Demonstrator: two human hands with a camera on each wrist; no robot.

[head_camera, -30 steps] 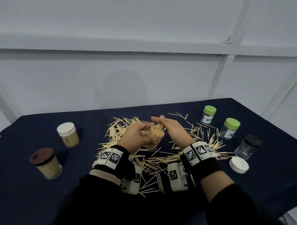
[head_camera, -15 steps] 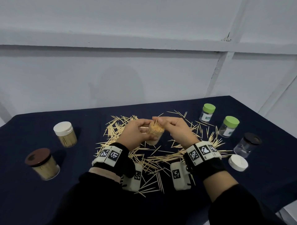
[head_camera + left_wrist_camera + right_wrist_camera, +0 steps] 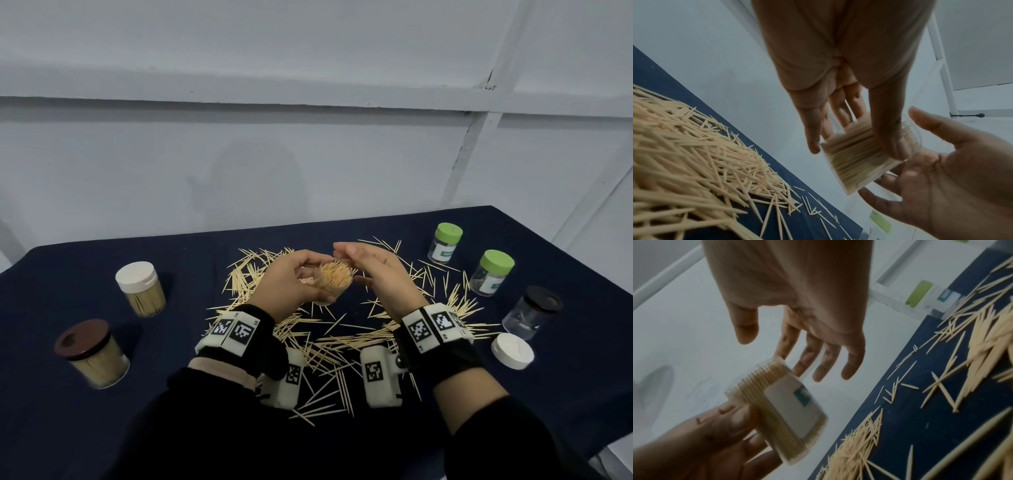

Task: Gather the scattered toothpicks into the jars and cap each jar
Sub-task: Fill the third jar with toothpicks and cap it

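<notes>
Two capped, filled jars stand at nine o'clock: brown-lidded jar (image 3: 91, 354) and white-lidded jar (image 3: 140, 288). At centre, left hand (image 3: 291, 285) wraps the open jar (image 3: 334, 281), tilted toward the wearer, probably to settle its packed sticks. Right hand (image 3: 378, 274) hovers beside its mouth, fingers relaxed, empty. Loose toothpicks (image 3: 329, 346) ring them. White cap (image 3: 512, 350) waits at four o'clock, likely for this jar. Wrist views blur the jar's label.
</notes>
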